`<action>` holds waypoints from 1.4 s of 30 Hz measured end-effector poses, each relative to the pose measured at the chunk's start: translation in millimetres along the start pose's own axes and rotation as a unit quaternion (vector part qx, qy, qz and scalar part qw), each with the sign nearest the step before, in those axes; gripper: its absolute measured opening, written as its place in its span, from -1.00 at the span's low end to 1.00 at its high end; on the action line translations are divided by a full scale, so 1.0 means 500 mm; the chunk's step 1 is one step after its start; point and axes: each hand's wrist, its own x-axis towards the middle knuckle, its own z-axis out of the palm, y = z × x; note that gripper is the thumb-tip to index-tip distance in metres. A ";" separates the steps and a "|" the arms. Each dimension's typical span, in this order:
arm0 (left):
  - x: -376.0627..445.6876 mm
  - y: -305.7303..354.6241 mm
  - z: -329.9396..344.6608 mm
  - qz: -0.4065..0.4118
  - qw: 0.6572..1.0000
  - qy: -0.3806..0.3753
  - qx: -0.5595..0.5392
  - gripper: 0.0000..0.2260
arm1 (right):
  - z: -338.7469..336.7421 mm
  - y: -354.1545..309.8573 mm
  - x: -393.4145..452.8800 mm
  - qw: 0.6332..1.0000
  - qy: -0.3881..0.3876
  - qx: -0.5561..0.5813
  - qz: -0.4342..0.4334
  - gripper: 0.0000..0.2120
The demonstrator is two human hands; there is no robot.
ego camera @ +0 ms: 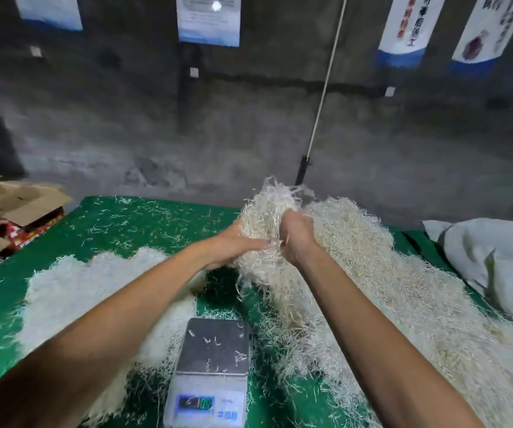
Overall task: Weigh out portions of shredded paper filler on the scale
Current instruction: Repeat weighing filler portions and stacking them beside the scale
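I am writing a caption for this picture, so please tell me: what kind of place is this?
Probably a small packing workshop or storeroom. A digital scale sits on a green-covered table heaped with shredded paper filler, flattened cardboard boxes are stacked at the left, and printed posters hang on a bare concrete wall.

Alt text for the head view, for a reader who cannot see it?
Both hands, left hand and right hand, lift a clump of shredded paper above a green table. A nearly bare scale sits nearer, between two paper piles.
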 end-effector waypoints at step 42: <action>-0.191 -0.576 0.038 -0.198 0.890 0.178 -0.371 -0.26 | -0.088 0.558 -0.088 0.969 -0.002 -0.233 0.085 -0.51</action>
